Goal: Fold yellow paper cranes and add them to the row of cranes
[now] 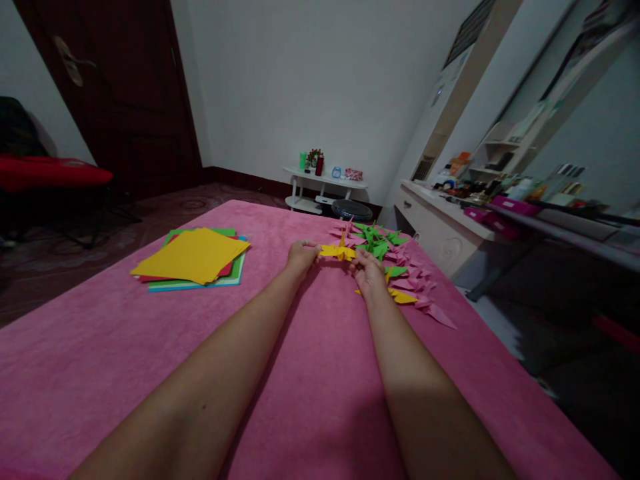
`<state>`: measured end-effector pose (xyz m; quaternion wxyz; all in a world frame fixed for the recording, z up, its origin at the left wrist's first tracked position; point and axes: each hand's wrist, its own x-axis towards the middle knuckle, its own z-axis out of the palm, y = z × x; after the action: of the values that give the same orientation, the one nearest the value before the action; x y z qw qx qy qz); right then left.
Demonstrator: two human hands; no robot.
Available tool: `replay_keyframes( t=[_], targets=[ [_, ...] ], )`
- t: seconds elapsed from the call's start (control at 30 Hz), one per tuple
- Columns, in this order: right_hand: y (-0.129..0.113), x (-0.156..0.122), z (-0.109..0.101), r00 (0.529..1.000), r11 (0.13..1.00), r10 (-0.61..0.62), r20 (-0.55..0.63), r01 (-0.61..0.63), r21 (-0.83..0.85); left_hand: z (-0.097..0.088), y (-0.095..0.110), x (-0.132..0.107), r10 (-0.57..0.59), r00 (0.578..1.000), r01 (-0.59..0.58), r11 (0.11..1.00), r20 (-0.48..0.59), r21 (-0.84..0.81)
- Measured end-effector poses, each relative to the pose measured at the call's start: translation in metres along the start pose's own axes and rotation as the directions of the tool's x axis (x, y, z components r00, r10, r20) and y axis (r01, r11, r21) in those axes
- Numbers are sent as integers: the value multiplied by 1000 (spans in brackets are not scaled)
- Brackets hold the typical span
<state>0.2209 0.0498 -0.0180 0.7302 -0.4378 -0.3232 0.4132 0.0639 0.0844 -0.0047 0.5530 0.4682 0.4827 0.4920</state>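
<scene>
A yellow paper crane (339,253) is stretched between my two hands over the pink cloth (315,373), its wings spread sideways. My left hand (303,257) pinches one wing tip with closed fingers. The other wing tip is pinched by my right hand (368,270). Just beyond and beside the right hand lie several folded paper cranes: green ones (376,241), pink ones (419,283) and another yellow crane (401,297), partly hidden by that hand.
To the left on the cloth lies a stack of coloured paper sheets (193,257), yellow on top. A dressing table (445,217) crowded with bottles stands on the right. Beyond the far edge are a round black stool (351,209) and a low white shelf (325,177). A red chair (50,172) is at far left.
</scene>
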Motion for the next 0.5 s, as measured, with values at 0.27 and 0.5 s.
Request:
replay_keyframes(
  t=[0.27, 0.5],
  targets=[
    [7, -6, 4, 985, 932, -82, -150, 22, -362, -16, -9, -1, 357, 934, -219, 583, -5, 782],
    [9, -8, 3, 976, 793, -149, -160, 21, -609, -13, -13, 1, 346, 938, -142, 419, -13, 897]
  ],
)
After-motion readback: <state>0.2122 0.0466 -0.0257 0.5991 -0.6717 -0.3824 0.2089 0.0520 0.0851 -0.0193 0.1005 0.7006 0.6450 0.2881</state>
